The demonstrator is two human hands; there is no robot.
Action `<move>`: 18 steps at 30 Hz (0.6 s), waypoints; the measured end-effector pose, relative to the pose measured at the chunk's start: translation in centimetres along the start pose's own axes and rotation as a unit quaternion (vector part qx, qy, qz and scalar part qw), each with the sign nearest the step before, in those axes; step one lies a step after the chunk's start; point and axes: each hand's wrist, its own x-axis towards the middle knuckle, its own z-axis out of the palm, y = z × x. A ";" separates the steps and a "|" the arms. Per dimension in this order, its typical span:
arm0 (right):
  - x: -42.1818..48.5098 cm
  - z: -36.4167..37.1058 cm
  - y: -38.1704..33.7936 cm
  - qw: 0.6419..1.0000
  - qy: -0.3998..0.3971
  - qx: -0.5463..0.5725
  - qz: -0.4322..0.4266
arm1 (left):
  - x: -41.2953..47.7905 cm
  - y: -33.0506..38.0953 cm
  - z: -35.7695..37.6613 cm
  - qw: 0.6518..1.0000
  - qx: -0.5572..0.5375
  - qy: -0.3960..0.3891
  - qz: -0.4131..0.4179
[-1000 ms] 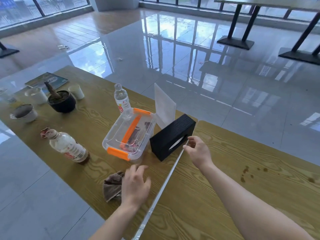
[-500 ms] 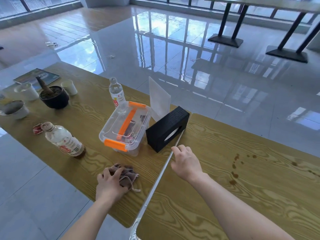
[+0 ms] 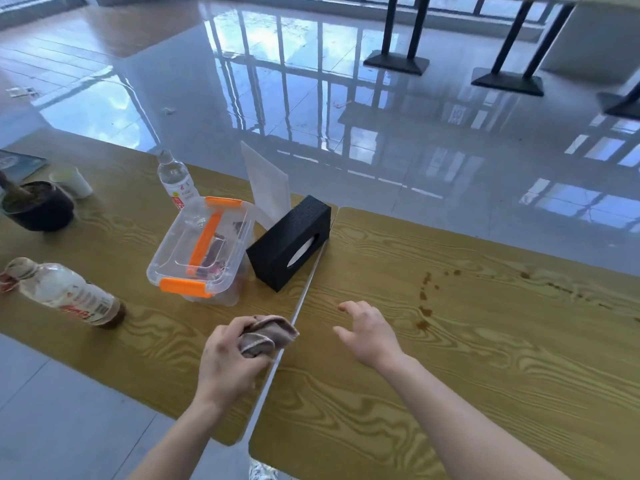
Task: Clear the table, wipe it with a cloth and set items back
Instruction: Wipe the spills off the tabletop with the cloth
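The left hand (image 3: pixel 228 358) grips a bunched brown cloth (image 3: pixel 268 336), fingers curled round it, right at the pale seam (image 3: pixel 306 289) where two wood-grain tops of the counter (image 3: pixel 467 393) meet. The right hand (image 3: pixel 369 336) is open, fingers spread and loosely bent, palm down just right of the seam and apart from the cloth; whether it touches the wood cannot be told. Beyond it, brown stains (image 3: pixel 424 301) dot the right top. On the left top, a black tissue box (image 3: pixel 289 242) lies against the seam, with a clear plastic box (image 3: pixel 202 251) with orange latches just beside it. Behind them stand an upright clear sign holder (image 3: pixel 266 183) and a water bottle (image 3: pixel 175 180). Farther left, a bottle with brown liquid (image 3: pixel 65 294) lies on its side, and a dark pot (image 3: pixel 38 207), a white cup (image 3: pixel 74 181) and a booklet (image 3: pixel 19 162) sit near the far edge.
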 end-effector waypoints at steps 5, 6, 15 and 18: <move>-3.7 -0.5 1.7 0.926 -0.024 0.369 0.070 | -1.5 6.3 6.4 0.977 -0.163 -0.140 -0.011; -4.7 -0.9 2.0 0.887 -0.033 0.450 0.100 | -2.0 7.1 8.1 0.971 -0.171 -0.167 -0.009; -12.7 -1.7 11.4 0.896 0.111 0.400 0.157 | -6.3 11.6 17.0 0.940 -0.016 -0.308 0.148; -14.6 -1.1 14.5 0.949 0.152 0.244 0.130 | -6.4 10.7 17.6 0.927 0.044 -0.295 0.227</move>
